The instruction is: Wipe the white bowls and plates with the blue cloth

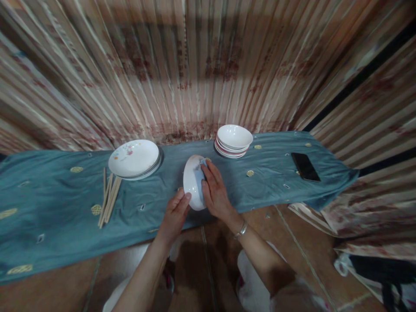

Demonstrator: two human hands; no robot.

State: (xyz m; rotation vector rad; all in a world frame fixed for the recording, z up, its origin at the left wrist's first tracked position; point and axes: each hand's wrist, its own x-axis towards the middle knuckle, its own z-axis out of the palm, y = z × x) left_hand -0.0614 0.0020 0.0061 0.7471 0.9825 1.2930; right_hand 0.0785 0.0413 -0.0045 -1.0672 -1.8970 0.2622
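Observation:
A white bowl (191,177) is tilted on its side above the cloth-covered table, its inside turned toward my right. My left hand (177,212) grips the bowl's near left rim, thumb on the outer side. Against the bowl's inside, my right hand (214,190) presses a light blue cloth (199,182), with fingers bent over it. Part of the cloth is hidden under those fingers. Behind and to the right stands a stack of bowls (234,138), white with some red bands. To the left lies a stack of plates (134,159), the top one with a floral print.
Several wooden chopsticks (109,199) lie in front of the plates. A black phone (305,167) rests at the table's right. The teal tablecloth (65,195) covers a narrow table, with a pleated curtain (195,78) right behind it. Tiled floor (201,260) shows below the front edge.

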